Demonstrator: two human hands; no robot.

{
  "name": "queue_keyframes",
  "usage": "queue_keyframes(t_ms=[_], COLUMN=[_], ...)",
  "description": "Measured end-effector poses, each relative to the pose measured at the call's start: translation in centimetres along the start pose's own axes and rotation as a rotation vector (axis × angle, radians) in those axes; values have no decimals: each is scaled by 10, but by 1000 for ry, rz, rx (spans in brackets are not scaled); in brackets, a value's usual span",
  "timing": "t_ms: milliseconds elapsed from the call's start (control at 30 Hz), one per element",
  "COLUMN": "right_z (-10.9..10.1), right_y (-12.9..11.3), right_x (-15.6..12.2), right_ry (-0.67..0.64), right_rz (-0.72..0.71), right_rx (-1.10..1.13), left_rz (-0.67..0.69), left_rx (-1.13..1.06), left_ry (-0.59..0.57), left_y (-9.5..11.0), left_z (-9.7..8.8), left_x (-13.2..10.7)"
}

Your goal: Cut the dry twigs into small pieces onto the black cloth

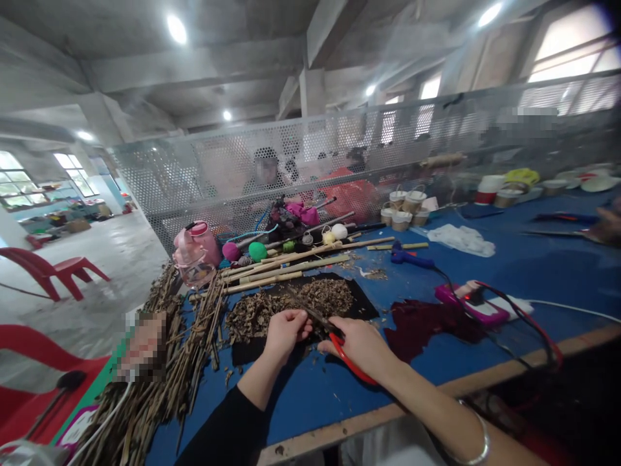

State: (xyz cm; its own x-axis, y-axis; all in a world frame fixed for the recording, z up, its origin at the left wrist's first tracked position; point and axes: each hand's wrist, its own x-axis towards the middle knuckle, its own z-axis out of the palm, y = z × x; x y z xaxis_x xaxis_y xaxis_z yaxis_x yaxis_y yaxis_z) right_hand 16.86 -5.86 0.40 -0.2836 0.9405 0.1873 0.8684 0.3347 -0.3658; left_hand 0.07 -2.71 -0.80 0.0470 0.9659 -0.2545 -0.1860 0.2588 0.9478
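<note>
My right hand [361, 343] grips a pair of red-handled scissors [349, 359], whose dark blades point up and to the left. Beside the blades, my left hand [285, 331] is closed in a pinch; whatever is between its fingertips is too small to make out. Both hands are over the near side of a dark mat [361, 304], where a heap of short brown cut pieces [266, 310] is spread. Left of the heap lies a large bundle of thin dry brown stalks [169, 369].
Behind the heap lie bamboo sticks [281, 265], coloured yarn balls [257, 251] and a pink jug [204, 243]. To the right are a blue glue gun [410, 257], dark red cloth [422, 327], a purple-and-white power strip [480, 307] with cords, and small pots [402, 210]. Perforated metal panels [218, 175] stand behind.
</note>
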Motion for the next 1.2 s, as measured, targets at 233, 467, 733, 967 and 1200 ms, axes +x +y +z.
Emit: queue_keyframes(t_ms=[233, 467, 733, 967, 1200], right_z=[-6, -6, 4, -3, -4], right_y=[2, -6, -3, -6, 0], right_x=[2, -2, 3, 2, 5], right_ry=[-24, 12, 37, -24, -89], right_rz=[86, -53, -50, -2, 68], right_rx=[-23, 39, 39, -58, -54], left_rz=[-22, -24, 3, -5, -55], left_rx=[-119, -211, -110, -54, -159], left_ry=[50, -14, -63, -40, 1], left_y=[2, 2, 2, 1, 1], left_z=[0, 1, 3, 1, 1], left_x=[2, 1, -3, -2, 0])
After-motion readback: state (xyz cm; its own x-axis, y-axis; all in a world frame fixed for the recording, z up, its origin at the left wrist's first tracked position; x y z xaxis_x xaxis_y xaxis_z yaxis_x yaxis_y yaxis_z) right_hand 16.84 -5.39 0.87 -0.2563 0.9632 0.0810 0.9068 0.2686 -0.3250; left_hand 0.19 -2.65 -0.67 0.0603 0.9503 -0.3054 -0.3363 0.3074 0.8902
